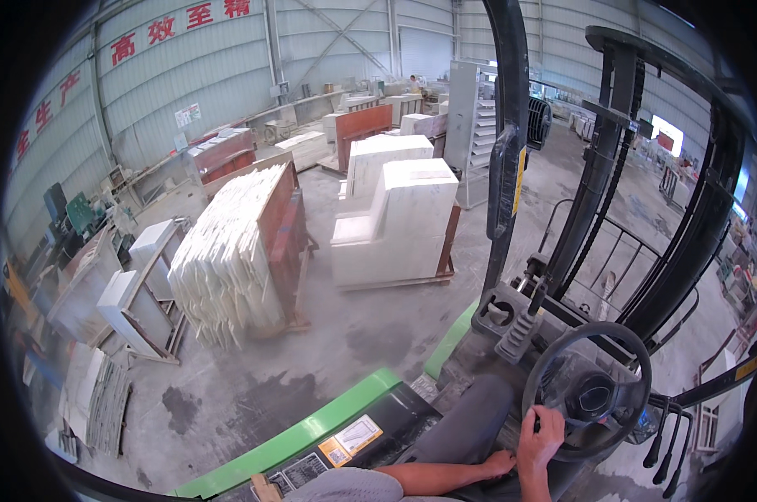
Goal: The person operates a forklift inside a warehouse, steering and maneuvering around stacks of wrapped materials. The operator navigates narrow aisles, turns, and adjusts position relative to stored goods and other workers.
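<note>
Item: steering wheel [594,393], black, round, thick-rimmed, set on its column ahead of the driver's seat of a green-bodied forklift [312,431].

Hands: one hand [539,435] is clenched over the lower-left arc of the wheel's rim, fingers wrapped across it. A second hand [500,463] lies just left of the wheel and lower, fingers curled against the driver's grey-clad leg; whether it grips anything cannot be told, nor with certainty which hand is left and which right, since the forearms cross near the frame's lower edge.

Handling (judged): the wheel looks rigid and firmly mounted, turning only about its hub; the rim looks smooth, possibly dusty, so a full wrap of the fingers on the rim seems the soundest hold.

Adjacent: control levers [664,435] with black knobs, right of the wheel; black mast [600,159] with lift chains, beyond it.

Surface and room: grey concrete floor [253,376], dusty and stain-marked, left of the wheel. Farther off, white stone blocks [404,209] on a pallet and leaning pale slabs [228,259] on racks. Corrugated metal walls enclose a large hall.
</note>
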`<action>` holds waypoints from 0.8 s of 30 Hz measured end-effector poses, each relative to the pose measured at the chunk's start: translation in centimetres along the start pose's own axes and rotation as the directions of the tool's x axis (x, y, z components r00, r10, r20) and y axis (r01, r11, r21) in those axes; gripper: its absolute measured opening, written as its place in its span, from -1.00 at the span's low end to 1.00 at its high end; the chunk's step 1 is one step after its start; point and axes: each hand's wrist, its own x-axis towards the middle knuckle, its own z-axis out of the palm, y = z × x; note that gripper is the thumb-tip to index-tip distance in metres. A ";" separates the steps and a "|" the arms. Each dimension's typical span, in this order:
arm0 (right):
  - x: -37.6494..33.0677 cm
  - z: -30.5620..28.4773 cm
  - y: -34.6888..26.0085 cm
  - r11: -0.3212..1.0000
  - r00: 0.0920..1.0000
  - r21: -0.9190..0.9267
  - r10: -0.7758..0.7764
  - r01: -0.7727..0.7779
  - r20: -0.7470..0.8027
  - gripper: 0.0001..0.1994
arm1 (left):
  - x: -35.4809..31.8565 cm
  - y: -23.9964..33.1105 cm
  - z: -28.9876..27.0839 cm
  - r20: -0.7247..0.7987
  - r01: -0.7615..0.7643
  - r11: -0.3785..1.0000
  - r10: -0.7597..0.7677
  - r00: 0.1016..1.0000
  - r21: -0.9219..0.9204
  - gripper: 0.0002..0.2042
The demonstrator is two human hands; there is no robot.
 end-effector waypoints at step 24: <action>22.9 17.3 34.0 0.949 0.942 -0.014 0.309 -0.314 -0.127 -0.91 | 37.3 14.2 -19.5 -0.059 0.068 0.997 -0.071 0.996 -0.043 -0.70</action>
